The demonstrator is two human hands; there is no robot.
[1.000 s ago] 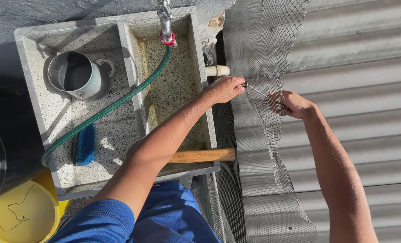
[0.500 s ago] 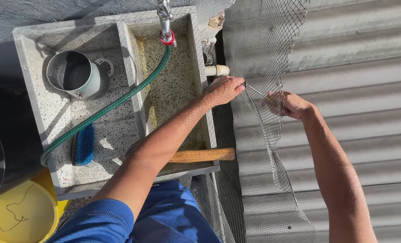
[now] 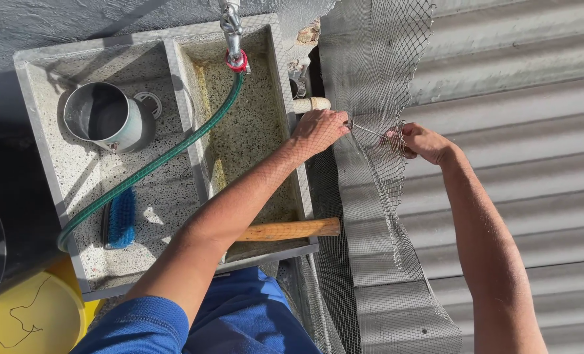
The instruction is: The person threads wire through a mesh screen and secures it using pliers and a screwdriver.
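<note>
Mesh (image 3: 377,131), a strip of fine grey wire netting, is hanging down against the corrugated metal sheeting (image 3: 521,98), just beside the concrete sink (image 3: 174,59). The person is working at its middle height: the left hand (image 3: 319,130) is pinching one end of a thin piece of wire (image 3: 365,128) with fingers drawn together, and the right hand (image 3: 420,141) is closed on the other end, with the netting bunched under its fingers. The wire is running straight between the two hands, across the face of the netting.

By the look of it, the step in hand is tying or stitching the netting in place with that wire. Whether the wire is already passing through the netting cannot be told. The next move seems to call for tension kept between both hands and a careful twist or threading, since the netting is slack and its edge is ragged.

Across the sink's near rim a wooden handle (image 3: 288,229) is lying; a green hose (image 3: 154,164) is trailing from the tap (image 3: 231,33), past a metal pot (image 3: 103,117) and a blue brush (image 3: 121,216). A yellow bucket (image 3: 23,314) is standing below.
</note>
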